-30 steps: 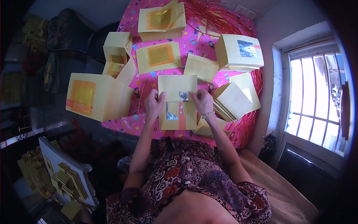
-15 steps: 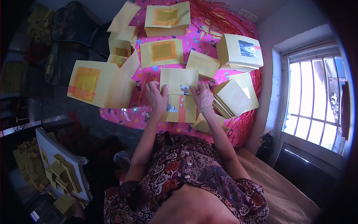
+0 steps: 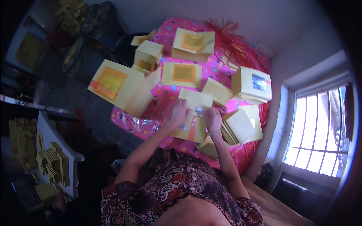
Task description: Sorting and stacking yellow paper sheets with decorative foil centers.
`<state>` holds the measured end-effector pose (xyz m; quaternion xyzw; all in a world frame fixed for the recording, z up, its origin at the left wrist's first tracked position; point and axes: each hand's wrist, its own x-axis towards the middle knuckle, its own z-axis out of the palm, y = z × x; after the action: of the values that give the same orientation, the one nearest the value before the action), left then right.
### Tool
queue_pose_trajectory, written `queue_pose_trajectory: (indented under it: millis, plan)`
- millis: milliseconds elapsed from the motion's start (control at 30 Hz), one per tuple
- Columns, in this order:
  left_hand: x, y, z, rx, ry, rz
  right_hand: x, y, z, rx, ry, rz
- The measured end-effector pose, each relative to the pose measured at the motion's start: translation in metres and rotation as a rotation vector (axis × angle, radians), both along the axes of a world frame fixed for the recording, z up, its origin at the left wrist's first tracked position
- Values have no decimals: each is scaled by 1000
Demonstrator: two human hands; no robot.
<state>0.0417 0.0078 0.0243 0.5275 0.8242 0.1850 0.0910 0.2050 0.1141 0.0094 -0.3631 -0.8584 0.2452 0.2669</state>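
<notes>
In front of me a pale yellow joss paper sheet (image 3: 193,98) has a crease across it, with a bit of silver foil at the crease. Below that, its near part shows an orange stripe. My left hand (image 3: 178,113) is closed on the sheet's left edge, fingers curled over the crease. At the right edge my right hand (image 3: 213,119), with a bracelet at the wrist, is curled tight on the same sheet. Just right of it leans a stack of folded yellow papers (image 3: 238,127). A small folded paper (image 3: 207,147) lies near the table's front edge.
On the pink patterned tablecloth (image 3: 132,124) lie gold-foil papers (image 3: 181,74), a thick silver-foil bundle (image 3: 258,82) and red shredded strips (image 3: 241,47). A barred window (image 3: 316,132) is at right. At lower left, another person's hand (image 3: 60,199) is by a white board (image 3: 73,165) holding folded papers.
The view has shifted, so the table sits lower and further right. My hands have curled more tightly at the crease, the left one reaching further over the sheet.
</notes>
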Motion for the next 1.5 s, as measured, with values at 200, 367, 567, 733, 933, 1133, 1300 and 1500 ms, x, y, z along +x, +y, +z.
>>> queue_pose_trajectory:
  millis: [200, 367, 567, 733, 933, 1133, 1300, 1500]
  plan:
    - [9, 0, 0, -29, 209, -34, 9, 2, 7, -20, 12, 131]
    - [15, 2, -3, -8, 303, -21, 11, 3, 1, 71, -93, 139]
    - [17, -8, -11, 30, 117, 40, 13, -10, -14, 32, -25, 84]
    - [16, -8, -11, -18, 134, 11, 15, -5, -16, -37, -11, 113]
    - [7, 0, -9, 13, 114, 40, 10, 2, -17, -81, 115, 93]
    - [5, -2, -17, 50, 89, 33, 10, 3, -6, -24, -120, 45]
    - [10, -6, -13, 59, 56, 37, -10, -3, 20, 73, -84, 96]
    - [12, -8, -16, 110, 112, 37, -19, -16, 7, 74, -230, 88]
